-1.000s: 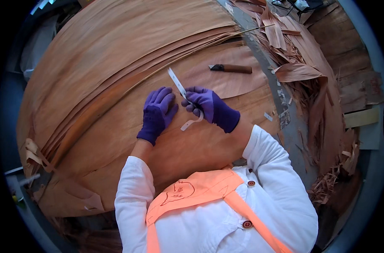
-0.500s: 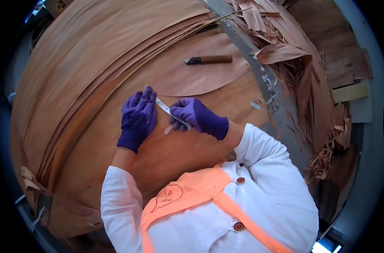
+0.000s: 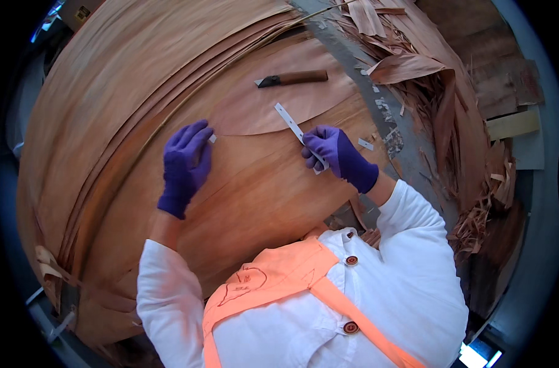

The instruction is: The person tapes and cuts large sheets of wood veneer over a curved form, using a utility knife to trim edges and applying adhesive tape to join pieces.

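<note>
The tape strip (image 3: 295, 127) is a narrow white band held in the right hand (image 3: 336, 153), pinched near its lower end; its upper end slants up and left over the veneer (image 3: 255, 184). The left hand (image 3: 184, 165), in a purple glove like the right, lies flat on the veneer with its fingertips (image 3: 201, 134) pressing a small white tape piece (image 3: 212, 138) at the curved seam (image 3: 267, 132) where an upper sheet overlaps the lower one. That hand grasps nothing; it only presses down.

To do this step well, in my judgement: keep the seam edges butted under the left fingertips, lay the strip across the seam without slack, and rub it down from the middle outward so no wrinkle forms. Thin veneer splits along the grain, so pressure should be flat, not pointed.

A knife (image 3: 292, 78) with a brown handle lies on the upper sheet, well apart from both hands. The sheets rest in a thick stack (image 3: 107, 92) covering the counter. To the right, a grey edge (image 3: 377, 92) carries small tape scraps, and beyond it lie veneer offcuts (image 3: 439, 80) and boards (image 3: 512, 122).
</note>
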A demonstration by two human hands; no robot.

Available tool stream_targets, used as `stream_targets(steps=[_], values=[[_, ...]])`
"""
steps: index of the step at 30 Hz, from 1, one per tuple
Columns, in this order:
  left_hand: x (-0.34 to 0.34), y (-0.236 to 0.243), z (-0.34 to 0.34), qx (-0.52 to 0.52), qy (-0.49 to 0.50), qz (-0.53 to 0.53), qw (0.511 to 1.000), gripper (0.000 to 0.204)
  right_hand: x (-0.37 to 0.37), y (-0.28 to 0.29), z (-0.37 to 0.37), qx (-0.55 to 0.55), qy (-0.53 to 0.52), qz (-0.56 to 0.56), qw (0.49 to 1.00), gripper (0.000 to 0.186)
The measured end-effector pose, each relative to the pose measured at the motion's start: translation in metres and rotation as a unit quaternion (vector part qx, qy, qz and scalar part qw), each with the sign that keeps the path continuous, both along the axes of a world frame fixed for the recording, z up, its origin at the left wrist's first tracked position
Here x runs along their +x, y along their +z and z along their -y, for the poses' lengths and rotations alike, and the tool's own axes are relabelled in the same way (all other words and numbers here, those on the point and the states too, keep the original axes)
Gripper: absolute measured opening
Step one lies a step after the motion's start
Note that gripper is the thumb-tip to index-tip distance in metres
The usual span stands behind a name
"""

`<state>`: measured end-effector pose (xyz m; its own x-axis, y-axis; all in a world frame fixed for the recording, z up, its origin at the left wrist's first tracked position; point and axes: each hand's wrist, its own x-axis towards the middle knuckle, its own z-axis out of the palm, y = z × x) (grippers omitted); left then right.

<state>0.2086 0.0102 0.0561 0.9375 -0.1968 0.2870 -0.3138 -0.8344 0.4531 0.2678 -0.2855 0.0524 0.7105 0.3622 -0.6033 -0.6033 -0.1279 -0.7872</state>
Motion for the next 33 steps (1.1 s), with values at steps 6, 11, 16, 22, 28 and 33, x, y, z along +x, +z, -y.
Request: stream_targets(steps=[6, 11, 16, 22, 28, 33], values=[[0.019, -0.009, 0.098, 0.048, -0.07, 0.061, 0.994, 0.041, -0.025, -0.01, 0.007, 0.007, -0.016, -0.019, 1.0, 0.021], [0.022, -0.023, 0.119, 0.15, -0.092, 0.04, 0.984, 0.04, -0.025, -0.004, 0.012, -0.008, 0.0, -0.023, 1.0, 0.021], [0.022, -0.014, 0.121, 0.196, -0.097, 0.026, 0.975, 0.04, -0.012, 0.005, 0.024, -0.026, 0.064, 0.003, 0.998, 0.021], [0.022, -0.015, 0.124, 0.2, -0.093, 0.018, 0.975, 0.039, 0.026, 0.021, 0.051, -0.097, 0.182, -0.002, 0.979, 0.015], [0.03, -0.007, 0.117, 0.14, -0.119, -0.004, 0.983, 0.037, 0.072, 0.003, 0.093, 0.013, -0.06, 0.05, 0.997, 0.014], [0.071, 0.006, 0.152, 0.053, -0.121, 0.024, 0.991, 0.039, 0.084, -0.014, 0.105, 0.011, -0.103, -0.017, 0.994, 0.016]])
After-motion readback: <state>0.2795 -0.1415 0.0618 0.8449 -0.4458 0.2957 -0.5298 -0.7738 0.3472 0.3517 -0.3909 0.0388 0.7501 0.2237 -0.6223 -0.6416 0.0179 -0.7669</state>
